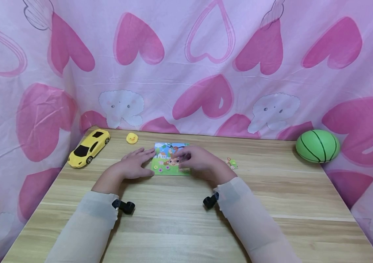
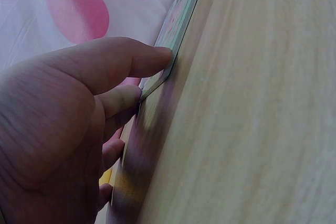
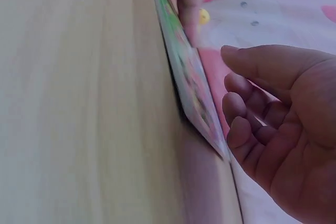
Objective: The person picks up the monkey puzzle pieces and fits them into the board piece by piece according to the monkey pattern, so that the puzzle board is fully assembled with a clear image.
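Observation:
A small picture board (image 1: pixel 169 168), printed with a house, flowers and a cartoon face, lies flat on the wooden table. My left hand (image 1: pixel 137 164) rests at its left side, its fingers extended. In the left wrist view the thumb (image 2: pixel 152 61) touches the board's near corner. Over the board's right part hovers my right hand (image 1: pixel 201 160). The right wrist view shows its fingers (image 3: pixel 241 129) loosely bent, apart from the board and with nothing between them. A small colourful puzzle piece (image 1: pixel 231 163) lies beside the right wrist, partly hidden by it.
A yellow toy car (image 1: pixel 89 148) stands at the table's left edge, with a yellow rubber duck (image 1: pixel 132 138) to its right. A green ball (image 1: pixel 318 146) sits at the far right. Pink heart-patterned cloth (image 1: pixel 186 73) hangs behind the wooden table (image 1: pixel 170 226).

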Tool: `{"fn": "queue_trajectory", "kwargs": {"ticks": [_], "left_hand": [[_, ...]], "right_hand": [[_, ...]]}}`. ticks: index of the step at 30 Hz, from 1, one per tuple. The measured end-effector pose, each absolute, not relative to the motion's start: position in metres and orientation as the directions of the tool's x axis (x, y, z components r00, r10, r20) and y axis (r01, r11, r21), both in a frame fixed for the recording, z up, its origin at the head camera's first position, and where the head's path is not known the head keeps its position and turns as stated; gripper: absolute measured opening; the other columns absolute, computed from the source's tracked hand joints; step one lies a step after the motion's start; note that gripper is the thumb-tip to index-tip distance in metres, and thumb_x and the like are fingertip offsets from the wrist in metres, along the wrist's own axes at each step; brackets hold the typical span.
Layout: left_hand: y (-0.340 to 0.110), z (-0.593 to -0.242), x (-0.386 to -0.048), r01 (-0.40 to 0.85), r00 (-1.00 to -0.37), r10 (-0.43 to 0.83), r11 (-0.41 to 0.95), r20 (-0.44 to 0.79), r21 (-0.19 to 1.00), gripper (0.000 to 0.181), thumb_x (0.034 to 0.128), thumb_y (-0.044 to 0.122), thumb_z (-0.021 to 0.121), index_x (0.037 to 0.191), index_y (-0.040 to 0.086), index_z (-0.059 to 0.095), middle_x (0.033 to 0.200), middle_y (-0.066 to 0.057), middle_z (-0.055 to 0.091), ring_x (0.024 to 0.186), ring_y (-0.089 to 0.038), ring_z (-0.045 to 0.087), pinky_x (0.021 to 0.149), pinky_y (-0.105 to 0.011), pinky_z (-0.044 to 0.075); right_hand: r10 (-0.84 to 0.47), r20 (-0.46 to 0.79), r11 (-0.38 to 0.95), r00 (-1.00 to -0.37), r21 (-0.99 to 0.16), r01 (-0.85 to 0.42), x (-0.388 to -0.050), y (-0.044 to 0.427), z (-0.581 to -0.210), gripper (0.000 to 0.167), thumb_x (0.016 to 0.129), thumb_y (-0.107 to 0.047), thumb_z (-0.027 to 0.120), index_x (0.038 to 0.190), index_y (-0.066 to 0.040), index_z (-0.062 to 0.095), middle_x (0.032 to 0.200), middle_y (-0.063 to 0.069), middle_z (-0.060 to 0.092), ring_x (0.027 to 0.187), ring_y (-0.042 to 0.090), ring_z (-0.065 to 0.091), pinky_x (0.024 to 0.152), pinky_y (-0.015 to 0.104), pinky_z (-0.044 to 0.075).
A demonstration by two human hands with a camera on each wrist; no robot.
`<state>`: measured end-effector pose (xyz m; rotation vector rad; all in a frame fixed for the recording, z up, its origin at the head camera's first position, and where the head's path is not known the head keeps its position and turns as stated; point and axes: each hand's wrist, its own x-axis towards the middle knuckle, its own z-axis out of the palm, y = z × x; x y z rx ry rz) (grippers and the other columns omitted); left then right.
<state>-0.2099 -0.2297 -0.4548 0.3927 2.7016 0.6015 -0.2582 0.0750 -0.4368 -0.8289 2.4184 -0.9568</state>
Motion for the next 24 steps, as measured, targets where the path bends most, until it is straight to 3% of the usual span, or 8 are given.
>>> {"fn": "queue_trajectory", "kwargs": {"ticks": [10, 16, 24], "left_hand": [[-0.230, -0.453, -0.208, 0.167, -0.903, 0.322, 0.874, -0.285, 0.457, 0.092, 0.0932, 0.052, 0.072, 0.171, 0.030, 0.028, 0.182, 0.005, 0.019, 0.170, -0.040, 0.004, 0.129, -0.079, 0.006], [-0.228, -0.452, -0.208, 0.151, -0.902, 0.313, 0.875, -0.298, 0.461, 0.093, 0.0927, 0.053, 0.072, 0.171, 0.029, 0.028, 0.182, 0.003, 0.020, 0.170, -0.041, 0.004, 0.130, -0.078, 0.005], [-0.228, -0.452, -0.208, 0.152, -0.900, 0.314, 0.875, -0.301, 0.459, 0.092, 0.0931, 0.052, 0.072, 0.171, 0.029, 0.028, 0.182, 0.004, 0.020, 0.170, -0.040, 0.004, 0.130, -0.078, 0.005]], "right_hand": [[-0.484, -0.165, 0.653, -0.860, -0.723, -0.228, -0.257, 0.151, -0.429, 0.043, 0.100, -0.031, 0.075, 0.142, -0.023, 0.070, 0.121, -0.001, 0.072, 0.110, 0.021, 0.064, 0.092, 0.035, 0.056], [-0.408, -0.182, 0.678, -0.895, -0.717, -0.163, -0.258, 0.194, -0.427, 0.045, 0.101, -0.031, 0.075, 0.144, -0.020, 0.068, 0.123, 0.004, 0.071, 0.103, 0.025, 0.065, 0.080, 0.033, 0.060], [-0.359, -0.172, 0.677, -0.917, -0.725, -0.129, -0.256, 0.243, -0.440, 0.045, 0.100, -0.029, 0.076, 0.143, -0.016, 0.068, 0.119, 0.005, 0.073, 0.105, 0.024, 0.065, 0.081, 0.031, 0.060]]}}
